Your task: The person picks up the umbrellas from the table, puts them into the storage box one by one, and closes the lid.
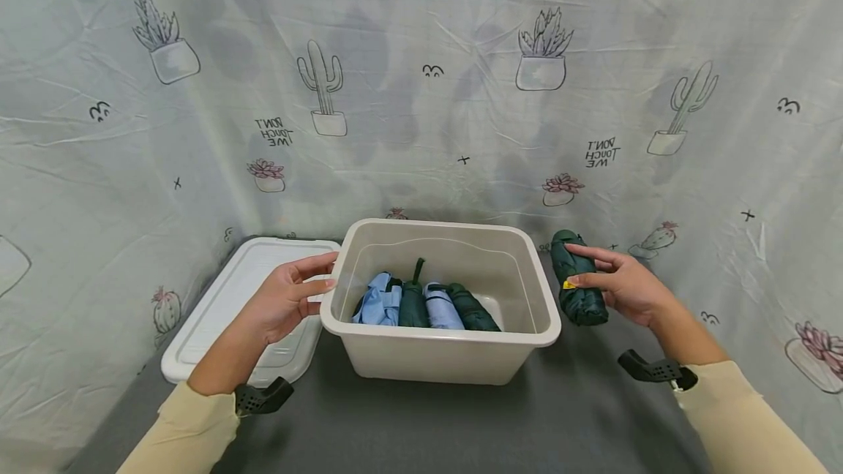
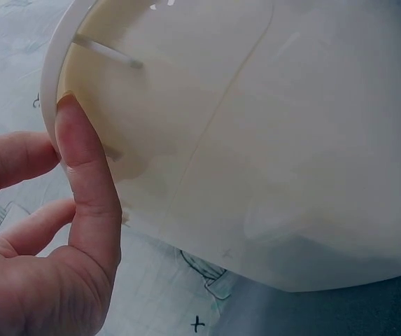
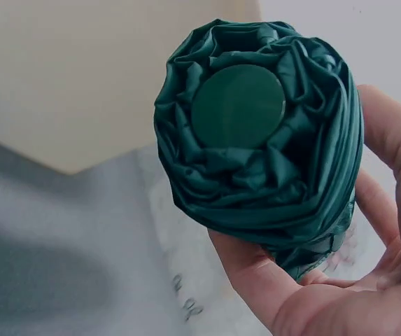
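Four folded umbrellas already lie side by side in the bottom of the beige plastic bin: two light blue and two dark green, packed toward its left half, with bare floor showing on the right. A fifth, the dark green umbrella, is outside the bin, just beside its right wall. The right hand grips it, thumb on top and fingers curled underneath; the right wrist view shows its round end cap facing the camera and the pleated fabric bunched around it. The left hand steadies the bin at its left rim, with the thumb pressed on the lip and the fingers on the outer wall, as the left wrist view shows close up. The white lid lies flat on the grey table, to the left of the bin and touching or nearly touching it; the view does not settle which.

Judging from this, most of the packing is done: one umbrella is left to place, and the lid is not yet on.
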`<state>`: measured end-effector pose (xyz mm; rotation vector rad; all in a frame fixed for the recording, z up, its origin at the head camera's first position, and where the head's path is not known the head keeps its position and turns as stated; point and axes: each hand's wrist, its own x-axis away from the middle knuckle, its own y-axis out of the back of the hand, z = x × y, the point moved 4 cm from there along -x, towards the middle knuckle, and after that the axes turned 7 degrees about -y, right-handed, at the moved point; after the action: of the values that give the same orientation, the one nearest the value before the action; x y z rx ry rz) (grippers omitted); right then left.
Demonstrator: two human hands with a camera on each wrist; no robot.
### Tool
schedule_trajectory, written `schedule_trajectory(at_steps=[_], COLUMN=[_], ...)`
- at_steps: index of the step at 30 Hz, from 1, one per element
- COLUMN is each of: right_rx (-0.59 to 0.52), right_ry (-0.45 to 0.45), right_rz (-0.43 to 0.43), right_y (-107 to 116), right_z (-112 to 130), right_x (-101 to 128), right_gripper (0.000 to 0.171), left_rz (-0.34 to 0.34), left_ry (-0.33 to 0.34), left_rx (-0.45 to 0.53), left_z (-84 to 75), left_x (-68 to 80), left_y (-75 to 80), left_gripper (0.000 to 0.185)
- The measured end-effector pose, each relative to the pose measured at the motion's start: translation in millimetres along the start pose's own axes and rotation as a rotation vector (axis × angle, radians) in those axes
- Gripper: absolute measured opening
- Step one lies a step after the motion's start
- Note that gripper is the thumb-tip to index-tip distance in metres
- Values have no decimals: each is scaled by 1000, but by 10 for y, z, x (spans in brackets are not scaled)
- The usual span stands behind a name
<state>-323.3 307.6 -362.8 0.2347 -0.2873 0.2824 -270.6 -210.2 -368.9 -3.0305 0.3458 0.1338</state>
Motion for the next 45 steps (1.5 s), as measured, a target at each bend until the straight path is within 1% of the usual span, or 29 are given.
schedule_trajectory(at_steps=[3, 7, 12, 17, 21, 29, 35, 38, 42, 45], right_rx=[-31, -46, -30, 1, 27, 34, 53, 60, 97, 129], right_ry=[12, 23, 41, 31, 28, -7, -76, -122, -169, -192], right_rz=[27, 51, 80, 87, 91, 115, 120, 104, 99, 118], right_y=[-21, -59, -161, -307, -430, -683, -855, -932, -1020, -1087], right_z=[106, 247, 412, 531, 611, 736, 803, 820, 832, 838], right_x=[58, 133, 214, 267, 275, 187, 59, -21, -113, -159], right_gripper=[71, 70, 71, 74, 78, 79, 78, 76, 75, 73], left_rz=[1, 1, 1, 8, 4, 3, 9, 12, 16, 14], left_ry=[0, 2, 2, 1, -3, -13, -11, -15, -19, -14], left_rx=[-6, -14, -2, 19, 11, 5, 8, 13, 10, 8], left_z=[-2, -3, -1, 16, 44, 89, 97, 99, 102, 107], left_x=[-3, 0, 14, 22, 24, 37, 34, 32, 32, 24], left_y=[-3, -4, 1, -6, -1, 17, 10, 11, 21, 22], left_gripper=[64, 64, 65, 65, 65, 65, 64, 64, 64, 64])
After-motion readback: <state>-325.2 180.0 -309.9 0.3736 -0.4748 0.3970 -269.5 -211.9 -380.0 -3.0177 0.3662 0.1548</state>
